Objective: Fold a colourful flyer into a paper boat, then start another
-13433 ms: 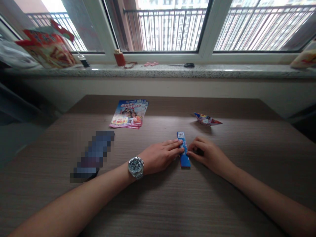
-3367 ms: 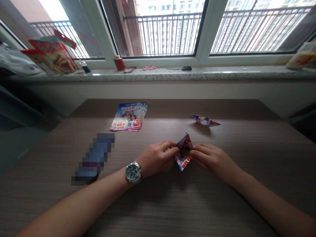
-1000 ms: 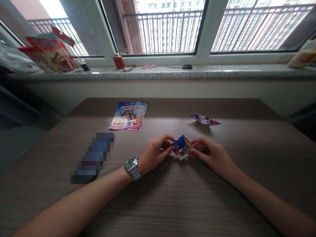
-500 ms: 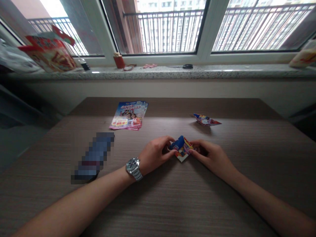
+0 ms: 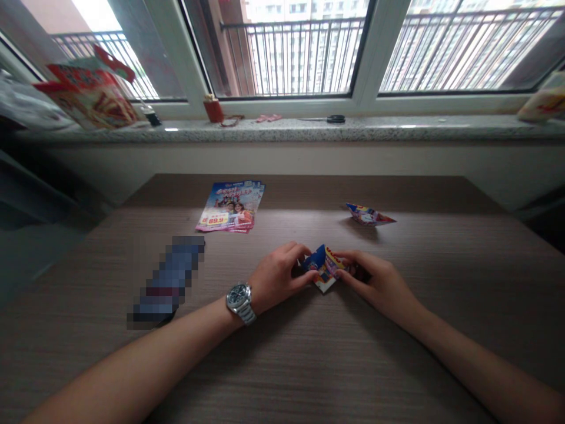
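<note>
Well, folded flyer [image 5: 324,270]: a small, many-layered glossy paper shape in blue, red and yellow, at the middle of the near half of the table, between the two hands. Its lower tip points toward the person, at or just above the surface; I cannot tell which.

Its lie: the longest line runs across, left to right, with a blue flap at the left end and a yellow-and-red edge at the right. Neither hand is clearly nearer, as each meets one end.

Left hand [image 5: 279,278]: on the person's left of the paper, its fingertips [image 5: 309,277] on the blue flap, wrist turned inward.

Right hand [image 5: 373,280]: on the opposite side, its fingers [image 5: 348,275] reaching in over the right edge.

Hands together: close, both pinching the same piece from either side, with only the paper between them.

Left wrist: a steel wristwatch [image 5: 240,300].

Beyond the hands: a small folded paper boat [image 5: 368,214] ahead of the right hand, well apart from it; a stack of flyers [image 5: 230,206] ahead of the left hand.

Left of the hands: a blurred object [image 5: 168,282], too pixelated to name, on the wood-grain table [image 5: 309,377].

Farther off: scissors [image 5: 330,119] and a red cup [image 5: 213,111] on the granite windowsill [image 5: 397,129].
</note>
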Available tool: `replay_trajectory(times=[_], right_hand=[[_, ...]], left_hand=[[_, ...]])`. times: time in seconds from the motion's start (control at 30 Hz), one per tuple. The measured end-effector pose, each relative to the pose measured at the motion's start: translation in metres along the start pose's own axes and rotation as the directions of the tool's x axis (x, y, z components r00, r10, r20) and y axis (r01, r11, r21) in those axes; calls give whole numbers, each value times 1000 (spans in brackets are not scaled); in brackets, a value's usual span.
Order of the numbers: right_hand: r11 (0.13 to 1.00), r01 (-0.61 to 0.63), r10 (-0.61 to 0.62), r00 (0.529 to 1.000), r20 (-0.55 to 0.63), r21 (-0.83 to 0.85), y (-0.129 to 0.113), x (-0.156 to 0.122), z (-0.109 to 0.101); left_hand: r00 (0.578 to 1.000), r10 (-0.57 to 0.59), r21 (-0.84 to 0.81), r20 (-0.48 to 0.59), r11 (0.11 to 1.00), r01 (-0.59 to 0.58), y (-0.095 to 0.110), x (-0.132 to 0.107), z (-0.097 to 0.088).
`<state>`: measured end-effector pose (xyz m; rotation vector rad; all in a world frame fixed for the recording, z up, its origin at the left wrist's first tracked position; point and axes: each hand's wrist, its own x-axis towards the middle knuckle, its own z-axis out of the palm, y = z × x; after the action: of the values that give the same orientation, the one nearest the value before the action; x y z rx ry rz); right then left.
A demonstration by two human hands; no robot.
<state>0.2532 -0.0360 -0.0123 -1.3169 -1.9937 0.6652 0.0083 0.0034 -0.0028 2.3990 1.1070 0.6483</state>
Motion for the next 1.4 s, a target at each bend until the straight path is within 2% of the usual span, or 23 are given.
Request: replay_trajectory(times=[0.17,0.4,0.9,1.4], right_hand=[[999,39,-39,999,4,-13,-2,0,2],[998,56,-56,998,8,-31,-3,0,4],[943,272,-290,954,-71,-192,-3,-2,7],[933,270,-292,954,-61,-239,-3,0,8]], left_hand=[[996,52,-27,-67,998,-54,0,-1,2],[998,32,-61,-60,997,-35,2,0,2],[997,27,-164,-68,986,-38,5,-1,1],[997,34,-203,-76,978,-49,6,1,4]])
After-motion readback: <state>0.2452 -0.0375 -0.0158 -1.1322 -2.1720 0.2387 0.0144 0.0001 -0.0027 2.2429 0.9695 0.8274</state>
